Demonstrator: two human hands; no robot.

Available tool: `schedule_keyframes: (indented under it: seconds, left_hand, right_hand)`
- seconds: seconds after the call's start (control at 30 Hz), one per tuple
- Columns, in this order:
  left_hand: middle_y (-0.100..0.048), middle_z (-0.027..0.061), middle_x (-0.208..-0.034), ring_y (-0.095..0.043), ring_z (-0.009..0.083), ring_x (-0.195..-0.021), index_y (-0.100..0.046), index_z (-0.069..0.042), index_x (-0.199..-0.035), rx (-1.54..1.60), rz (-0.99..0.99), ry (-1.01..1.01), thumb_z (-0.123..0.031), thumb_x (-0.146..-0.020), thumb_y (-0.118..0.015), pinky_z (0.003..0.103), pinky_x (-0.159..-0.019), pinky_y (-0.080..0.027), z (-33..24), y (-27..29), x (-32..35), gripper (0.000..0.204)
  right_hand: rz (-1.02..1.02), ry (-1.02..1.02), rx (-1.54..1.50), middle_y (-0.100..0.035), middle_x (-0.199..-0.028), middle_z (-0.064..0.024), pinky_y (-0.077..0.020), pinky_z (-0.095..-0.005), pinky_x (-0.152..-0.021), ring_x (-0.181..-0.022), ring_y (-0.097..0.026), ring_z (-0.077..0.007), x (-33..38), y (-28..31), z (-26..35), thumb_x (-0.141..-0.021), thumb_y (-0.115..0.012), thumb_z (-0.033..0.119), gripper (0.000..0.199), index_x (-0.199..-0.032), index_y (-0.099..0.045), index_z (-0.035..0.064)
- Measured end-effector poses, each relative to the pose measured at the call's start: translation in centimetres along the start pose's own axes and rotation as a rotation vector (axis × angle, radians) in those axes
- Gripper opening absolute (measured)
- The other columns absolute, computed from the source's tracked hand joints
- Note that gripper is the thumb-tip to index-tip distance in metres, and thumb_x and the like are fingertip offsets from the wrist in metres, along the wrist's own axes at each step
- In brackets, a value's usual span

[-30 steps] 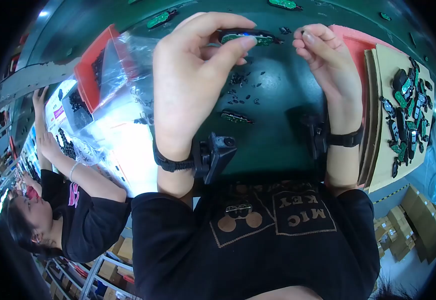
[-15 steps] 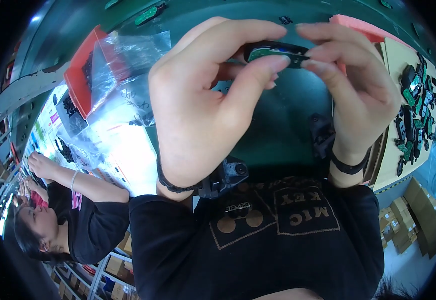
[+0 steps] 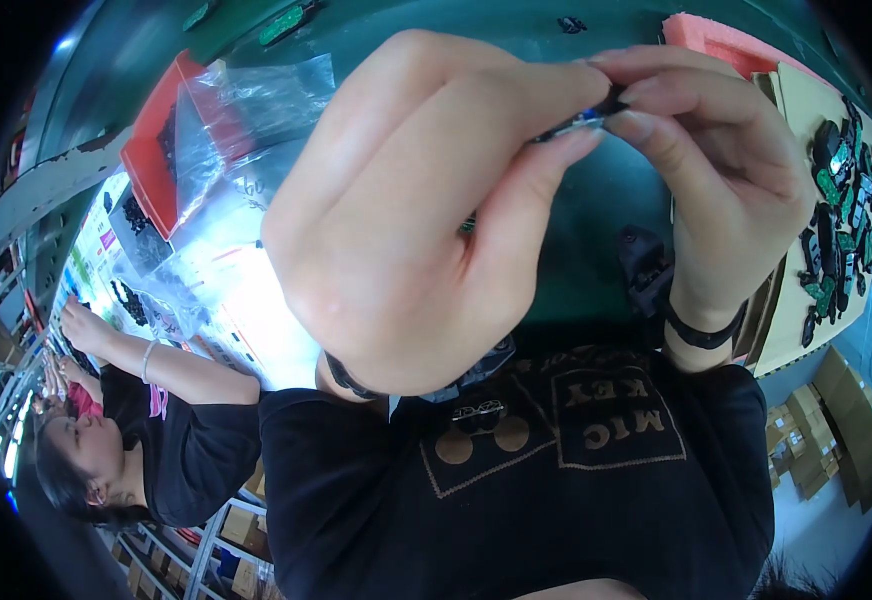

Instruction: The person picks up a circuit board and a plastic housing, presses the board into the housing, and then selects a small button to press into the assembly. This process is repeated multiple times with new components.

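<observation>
A small black casing with a green circuit board is held between both hands above the dark green worktop. My left hand pinches its left end between thumb and fingers, and the back of that hand covers most of the part. At the other end, my right hand has its thumb and fingertips closed on the tip. Only a thin dark edge with a bluish spot shows between the fingertips. Both wrists wear black straps, and a small black device sits by the right wrist.
To the right, a cardboard sheet bears several black-and-green parts, with pink foam behind. On the left are a red bin, a clear plastic bag and papers. A co-worker's arm reaches in there. Another board lies at the back.
My left hand has turned over the casing, its back now hiding most of it. The green board face, plain before, barely shows. My right hand stays close to the same place.
</observation>
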State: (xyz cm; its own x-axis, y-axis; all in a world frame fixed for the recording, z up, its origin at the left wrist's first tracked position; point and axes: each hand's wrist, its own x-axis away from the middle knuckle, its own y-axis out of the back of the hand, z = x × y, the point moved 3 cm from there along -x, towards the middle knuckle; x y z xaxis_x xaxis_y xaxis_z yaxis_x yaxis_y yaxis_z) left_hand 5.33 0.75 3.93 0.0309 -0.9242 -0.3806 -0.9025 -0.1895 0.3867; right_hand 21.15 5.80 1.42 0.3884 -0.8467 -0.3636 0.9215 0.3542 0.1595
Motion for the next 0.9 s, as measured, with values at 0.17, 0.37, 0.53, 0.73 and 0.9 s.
schedule_keyframes:
  seconds: [0.17,0.37,0.53,0.73,0.9]
  left_hand:
    - [-0.057,0.0153,-0.091,-0.061,0.0174,-0.072,-0.057,0.013,-0.097,-0.092,0.056,-0.114,0.014,-0.077,-0.059,0.024,-0.065,-0.05,-0.4,0.0,-0.2,0.021]
    - [-0.059,0.0141,-0.087,-0.061,0.0168,-0.068,-0.059,0.011,-0.098,0.04,0.013,0.074,0.009,-0.078,-0.06,0.023,-0.062,-0.049,0.3,-0.4,-0.3,0.019]
    - [-0.062,0.0116,-0.078,-0.06,0.0151,-0.063,-0.061,0.009,-0.098,0.434,-0.019,0.411,0.005,-0.081,-0.06,0.022,-0.059,-0.048,1.7,-0.8,-0.6,0.018]
    - [-0.063,0.0095,-0.074,-0.06,0.0137,-0.064,-0.062,0.008,-0.099,0.551,0.036,0.521,0.002,-0.081,-0.061,0.021,-0.06,-0.047,3.2,-1.0,-0.8,0.019]
    - [-0.064,0.0079,-0.075,-0.061,0.0132,-0.069,-0.063,0.006,-0.097,0.264,0.039,0.303,-0.002,-0.081,-0.062,0.021,-0.064,-0.046,8.6,1.5,-3.9,0.018]
  right_hand:
    - [-0.039,0.009,-0.187,-0.062,-0.097,-0.0224,-0.0529,-0.0277,-0.077,-0.089,-0.063,-0.0252,0.7,0.7,-0.8,-0.078,-0.056,-0.013,0.018,-0.095,-0.053,-0.0074]
    - [0.039,-0.262,-0.251,-0.061,-0.101,-0.0196,-0.0495,-0.03,-0.084,-0.096,-0.061,-0.0239,-0.1,0.8,-1.7,-0.079,-0.061,-0.005,0.022,-0.1,-0.053,-0.0048]
    - [0.077,-0.324,-0.398,-0.061,-0.104,-0.0167,-0.0451,-0.0315,-0.09,-0.1,-0.059,-0.0231,-0.2,1.1,-2.3,-0.08,-0.064,0.002,0.029,-0.105,-0.053,-0.0042]
    - [0.059,-0.389,-0.413,-0.061,-0.104,-0.0164,-0.0446,-0.0301,-0.09,-0.1,-0.06,-0.0229,-0.3,0.9,-2.9,-0.083,-0.061,0.005,0.032,-0.111,-0.052,-0.0051]
    - [0.087,-0.358,-0.165,-0.062,-0.103,-0.0117,-0.0449,-0.0271,-0.088,-0.097,-0.06,-0.0187,-1.6,0.7,-3.9,-0.085,-0.058,0.005,0.024,-0.108,-0.056,-0.0027]
